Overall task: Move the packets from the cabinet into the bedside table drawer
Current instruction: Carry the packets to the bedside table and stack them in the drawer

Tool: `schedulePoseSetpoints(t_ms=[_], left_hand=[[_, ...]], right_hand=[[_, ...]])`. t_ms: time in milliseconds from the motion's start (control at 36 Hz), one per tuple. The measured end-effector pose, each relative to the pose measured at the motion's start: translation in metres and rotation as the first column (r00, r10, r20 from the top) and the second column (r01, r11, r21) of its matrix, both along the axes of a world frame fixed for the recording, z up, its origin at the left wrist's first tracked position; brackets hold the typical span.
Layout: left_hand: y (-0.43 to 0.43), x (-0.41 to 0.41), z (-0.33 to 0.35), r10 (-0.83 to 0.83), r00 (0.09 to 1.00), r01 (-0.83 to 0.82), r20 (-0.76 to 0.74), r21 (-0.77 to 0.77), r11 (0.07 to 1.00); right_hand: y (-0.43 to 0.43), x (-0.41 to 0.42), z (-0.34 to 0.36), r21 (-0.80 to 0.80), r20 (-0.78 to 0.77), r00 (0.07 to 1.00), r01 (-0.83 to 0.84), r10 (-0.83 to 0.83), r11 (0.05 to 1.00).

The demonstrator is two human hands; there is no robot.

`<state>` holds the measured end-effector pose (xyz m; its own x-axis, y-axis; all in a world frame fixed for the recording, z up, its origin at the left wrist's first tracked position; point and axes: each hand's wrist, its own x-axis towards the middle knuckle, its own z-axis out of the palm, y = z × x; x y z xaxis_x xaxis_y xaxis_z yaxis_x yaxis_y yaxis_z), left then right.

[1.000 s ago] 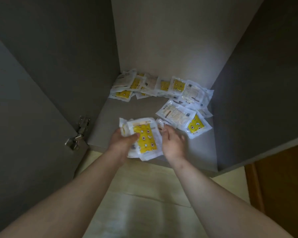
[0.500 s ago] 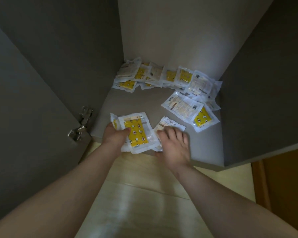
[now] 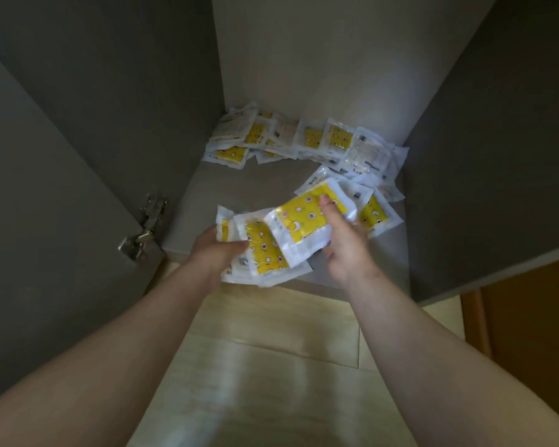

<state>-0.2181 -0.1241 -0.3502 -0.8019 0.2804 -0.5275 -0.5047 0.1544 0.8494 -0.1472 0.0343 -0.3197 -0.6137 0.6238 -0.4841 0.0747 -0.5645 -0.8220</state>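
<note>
Since a moment ago, right hand (image 3: 342, 243) has lifted another yellow packet (image 3: 307, 221) onto the stack (image 3: 265, 253) gripped by left hand (image 3: 213, 250), so gathering continues. Beyond both hands, many packets (image 3: 304, 140) remain on the cabinet shelf (image 3: 265, 182); left of them, an open door's hinge (image 3: 142, 230); no drawer visible

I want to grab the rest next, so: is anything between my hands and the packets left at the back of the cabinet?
Nothing visible blocks the yellow-and-white plastic packets at the back; bare grey shelf lies between. But the left hand and right hand already hold packets.
</note>
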Motion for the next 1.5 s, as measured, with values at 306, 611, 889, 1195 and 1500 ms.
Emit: schedulePoseSetpoints(t_ms=[306, 611, 889, 1195, 1500], left_hand=[[0.016, -0.003, 0.011, -0.135, 0.988, 0.126, 0.080, 0.106, 0.986], [-0.013, 0.083, 0.082, -0.102, 0.963, 0.105, 0.248, 0.001, 0.994], [-0.072, 0.143, 0.290, 0.084, 0.951, -0.072, 0.298, -0.052, 0.996], [-0.131, 0.185, 0.531, 0.504, 0.847, -0.518, 0.169, 0.043, 0.855], [-0.243, 0.307, 0.719, 0.859, 0.511, -0.856, -0.034, 0.078, 0.512]], right_hand=[[-0.009, 0.006, -0.030, 0.065, 0.214, 0.933, -0.308, 0.288, 0.949], [-0.052, 0.087, 0.029, -0.039, 0.376, 0.898, -0.231, 0.228, 0.972], [-0.102, 0.132, 0.229, -0.091, 0.375, 0.850, -0.365, 0.371, 0.927], [-0.151, 0.123, 0.493, 0.010, 0.239, 0.769, -0.613, 0.593, 0.790], [-0.281, 0.174, 0.676, 0.082, 0.093, 0.427, -0.904, 0.899, 0.420]])
